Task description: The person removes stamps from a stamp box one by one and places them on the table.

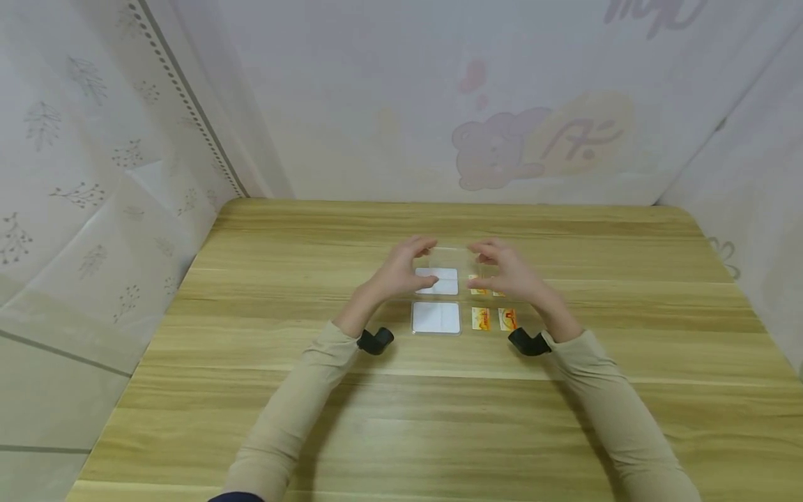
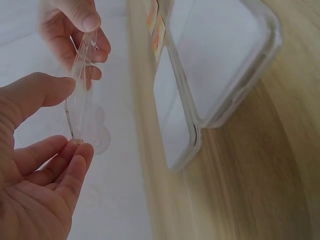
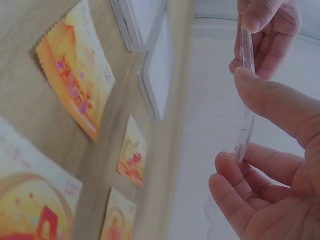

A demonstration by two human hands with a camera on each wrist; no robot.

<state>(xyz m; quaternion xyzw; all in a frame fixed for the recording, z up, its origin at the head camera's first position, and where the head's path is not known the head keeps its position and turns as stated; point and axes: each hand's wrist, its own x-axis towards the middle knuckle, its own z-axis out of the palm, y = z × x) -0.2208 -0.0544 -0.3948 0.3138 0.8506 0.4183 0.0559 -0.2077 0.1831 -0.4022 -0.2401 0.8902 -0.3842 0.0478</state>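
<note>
My left hand (image 1: 401, 268) and right hand (image 1: 505, 268) hold a thin, clear plastic cover (image 2: 79, 100) between them, above the table. Each hand pinches one side of it, thumb on the near edge and fingertips on the far edge. In the right wrist view the cover (image 3: 244, 120) shows nearly edge-on. Beneath the hands lie two clear flat cases with white faces, a near one (image 1: 436, 318) and a far one (image 1: 446, 282). To their right are several postage stamps with serrated edges, including a near-left stamp (image 1: 480, 318) and a near-right stamp (image 1: 507, 319). The right hand partly hides the far stamps.
The wood-grain table (image 1: 401, 432) carries all these things. A pale printed curtain (image 1: 351, 104) hangs behind its far edge, and another patterned curtain (image 1: 75, 174) hangs on the left. Black wrist mounts, left (image 1: 375, 341) and right (image 1: 529, 342), stick out inward below the sleeves.
</note>
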